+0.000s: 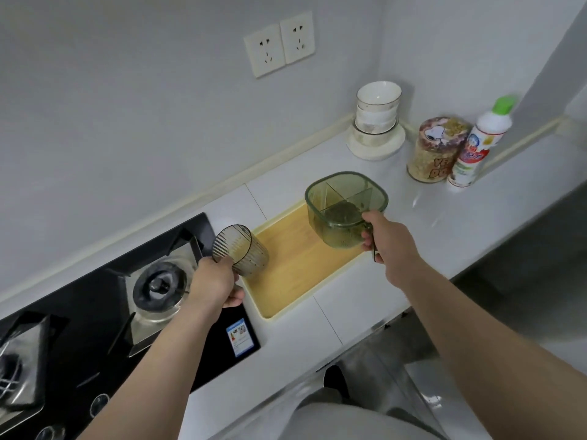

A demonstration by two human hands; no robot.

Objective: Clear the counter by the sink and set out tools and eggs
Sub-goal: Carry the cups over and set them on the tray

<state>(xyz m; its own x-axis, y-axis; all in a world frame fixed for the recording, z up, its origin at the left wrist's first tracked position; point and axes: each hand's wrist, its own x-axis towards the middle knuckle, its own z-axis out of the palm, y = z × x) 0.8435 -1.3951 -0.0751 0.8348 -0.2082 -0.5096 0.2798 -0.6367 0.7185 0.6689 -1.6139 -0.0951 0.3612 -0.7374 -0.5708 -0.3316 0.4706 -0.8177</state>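
My left hand grips a ribbed, smoky clear cup, tilted on its side above the left end of a wooden cutting board. My right hand holds a green translucent container with inner dividers by its near side, lifted over the board's right end. The board lies on the white counter between the stove and the sink. No eggs are in view.
A black gas stove fills the left. At the back stand stacked white bowls, a printed jar and a white bottle with a green cap. The steel sink lies at the right. Wall sockets sit above.
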